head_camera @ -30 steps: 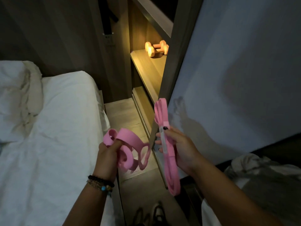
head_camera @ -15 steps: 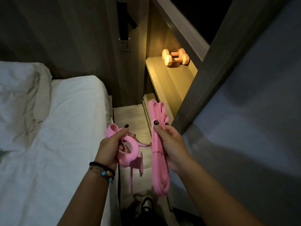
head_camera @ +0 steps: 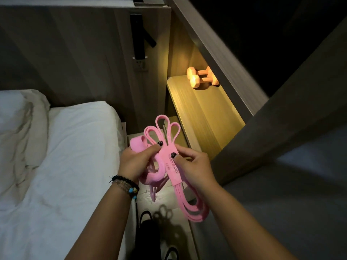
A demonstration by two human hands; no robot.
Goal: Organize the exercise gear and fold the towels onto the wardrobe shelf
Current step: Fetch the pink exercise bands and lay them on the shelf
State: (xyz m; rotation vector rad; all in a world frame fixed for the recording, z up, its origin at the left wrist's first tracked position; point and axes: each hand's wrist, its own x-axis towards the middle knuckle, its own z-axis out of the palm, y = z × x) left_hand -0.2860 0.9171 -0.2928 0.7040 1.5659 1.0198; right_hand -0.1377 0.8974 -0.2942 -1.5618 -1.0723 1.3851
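Note:
A bundle of pink resistance bands (head_camera: 173, 170) hangs in front of me, its loops fanning out above and drooping below a pink printed sleeve. My right hand (head_camera: 193, 168) pinches that sleeve. My left hand (head_camera: 134, 162) grips a wider pink band (head_camera: 137, 145) beside it, and its thumb presses on the bundle too. Two pink dumbbells (head_camera: 201, 76) lie at the back of the lit wardrobe shelf (head_camera: 201, 109), well beyond both hands.
A bed with white sheets (head_camera: 56, 156) fills the left, with a rumpled pillow (head_camera: 16, 119). The wardrobe's sliding door (head_camera: 281, 128) stands close on the right. A narrow wooden floor strip (head_camera: 169, 212) runs between them, with my dark slippers (head_camera: 148, 228) below.
My hands have come together: the left hand with the wide band moved right until it touches the bundle in my right hand. The view has shifted closer to the shelf.

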